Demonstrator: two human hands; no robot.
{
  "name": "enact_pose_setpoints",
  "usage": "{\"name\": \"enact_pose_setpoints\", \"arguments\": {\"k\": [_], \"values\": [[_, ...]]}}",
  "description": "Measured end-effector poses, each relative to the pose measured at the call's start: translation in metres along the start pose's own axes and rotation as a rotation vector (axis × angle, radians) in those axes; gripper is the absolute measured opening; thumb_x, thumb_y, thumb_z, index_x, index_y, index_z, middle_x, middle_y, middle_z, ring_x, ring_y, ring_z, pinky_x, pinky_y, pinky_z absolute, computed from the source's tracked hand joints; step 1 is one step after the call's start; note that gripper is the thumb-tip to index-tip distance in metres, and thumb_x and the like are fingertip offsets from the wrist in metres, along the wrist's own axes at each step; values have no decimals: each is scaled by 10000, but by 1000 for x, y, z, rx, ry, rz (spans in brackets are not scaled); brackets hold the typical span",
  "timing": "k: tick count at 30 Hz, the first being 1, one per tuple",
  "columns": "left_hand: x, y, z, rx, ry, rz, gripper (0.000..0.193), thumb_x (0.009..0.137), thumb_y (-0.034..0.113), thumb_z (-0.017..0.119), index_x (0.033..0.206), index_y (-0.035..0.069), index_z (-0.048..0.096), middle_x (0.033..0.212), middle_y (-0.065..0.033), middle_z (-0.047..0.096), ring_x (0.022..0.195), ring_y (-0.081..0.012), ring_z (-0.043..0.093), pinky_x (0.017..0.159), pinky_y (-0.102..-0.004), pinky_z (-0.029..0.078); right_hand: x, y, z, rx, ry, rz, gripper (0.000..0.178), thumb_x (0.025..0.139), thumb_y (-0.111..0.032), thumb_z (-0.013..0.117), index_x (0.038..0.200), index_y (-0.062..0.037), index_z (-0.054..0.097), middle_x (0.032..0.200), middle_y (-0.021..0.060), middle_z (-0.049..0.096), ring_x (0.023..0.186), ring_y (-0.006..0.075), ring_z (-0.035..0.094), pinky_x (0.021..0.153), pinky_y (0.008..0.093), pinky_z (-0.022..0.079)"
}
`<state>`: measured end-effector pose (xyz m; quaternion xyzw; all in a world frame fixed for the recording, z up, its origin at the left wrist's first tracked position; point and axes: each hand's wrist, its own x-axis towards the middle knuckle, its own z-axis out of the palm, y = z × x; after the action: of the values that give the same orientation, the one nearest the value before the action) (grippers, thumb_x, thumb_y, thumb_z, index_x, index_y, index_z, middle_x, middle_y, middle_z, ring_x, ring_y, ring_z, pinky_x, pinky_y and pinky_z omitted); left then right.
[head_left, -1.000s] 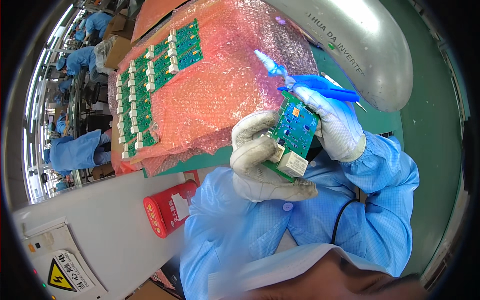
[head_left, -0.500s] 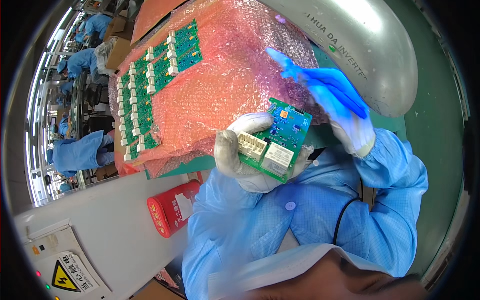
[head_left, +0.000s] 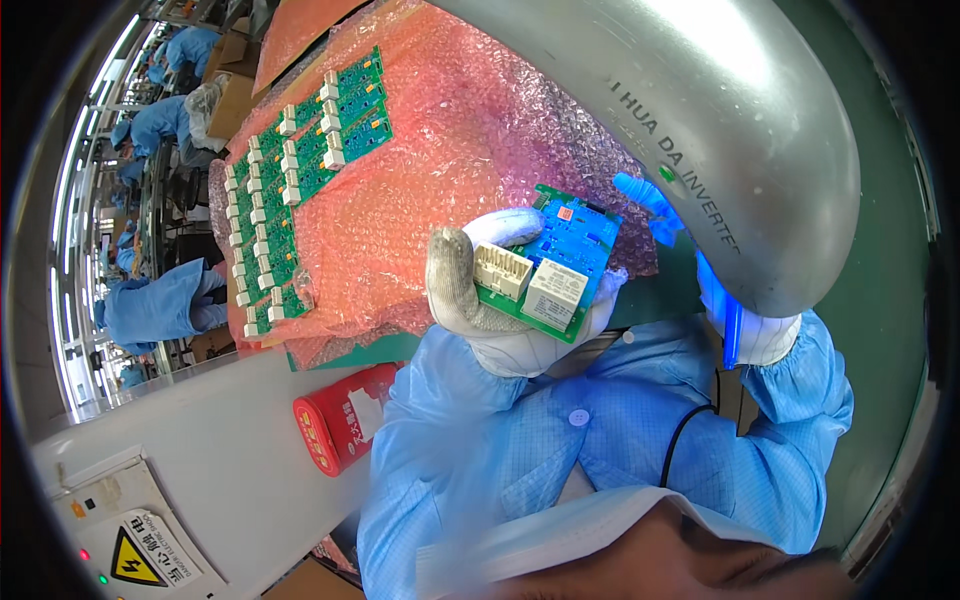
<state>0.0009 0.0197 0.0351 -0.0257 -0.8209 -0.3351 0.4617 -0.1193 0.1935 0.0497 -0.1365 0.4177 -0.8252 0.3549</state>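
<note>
- Nearest, the left hand (head_left: 495, 348), in a white glove, cradles a green circuit board (head_left: 572, 240) from below, fingers curled round its edges.
- The circuit board is held in the air above the desk's near edge, component side up and slightly tilted. It looks light and stiff but fragile.
- A cream pin connector (head_left: 502, 270) and a boxy white relay (head_left: 556, 296) crowd its near end, so that end is probably heavier. The bare side edges seem the best hold; small chips farther up should not be pressed.
- The right hand (head_left: 772, 340), also gloved, is partly behind a rounded silver housing (head_left: 740, 130). A blue rod (head_left: 732, 338) lies against the glove; the fingers are hidden, so I cannot tell their grip.
- Beyond, pink bubble wrap (head_left: 410, 230) covers much of the green desk (head_left: 672, 285); it looks soft and slick.
- Farther off, toward the desk's left edge, rows of similar boards (head_left: 362, 138) lie on the wrap.
</note>
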Motion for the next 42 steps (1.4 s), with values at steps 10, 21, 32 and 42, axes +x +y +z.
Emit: {"name": "enact_pose_setpoints", "arguments": {"k": [10, 21, 32, 42], "values": [[-8, -7, 11, -263, -36, -95, 701, 699, 183, 789, 1281, 9, 439, 974, -176, 630, 847, -278, 666, 767, -417, 544, -4, -19, -1, -498, 60, 414, 430, 1015, -205, 552, 1403, -30, 491, 1364, 183, 538, 1093, 223, 599, 819, 290, 513], [-14, -19, -4, -144, -230, -89, 634, 959, 584, 373, 1227, 58, 604, 854, -188, 611, 735, -318, 595, 617, -487, 498, 3, -33, 25, -1053, 91, 874, 425, 1009, -249, 570, 1376, -40, 523, 1290, 159, 599, 888, 139, 688, 697, 205, 546], [-22, -16, -5, -212, -209, -155, 566, 853, 443, 563, 1265, 59, 503, 919, -170, 595, 805, -306, 608, 668, -469, 522, 9, 10, -42, -505, 60, 75, 354, 997, -212, 585, 1318, -65, 589, 1336, 190, 562, 1205, 282, 581, 918, 404, 533], [2, -4, -19, -9, -172, 67, 1191, 606, 44, 889, 1486, 166, 95, 1130, -164, 554, 890, -273, 615, 706, -397, 550, -18, 13, -60, -1331, -21, -183, 382, 951, -41, 605, 1332, -49, 576, 957, 96, 646, 698, 201, 595, 657, 315, 505]]}}
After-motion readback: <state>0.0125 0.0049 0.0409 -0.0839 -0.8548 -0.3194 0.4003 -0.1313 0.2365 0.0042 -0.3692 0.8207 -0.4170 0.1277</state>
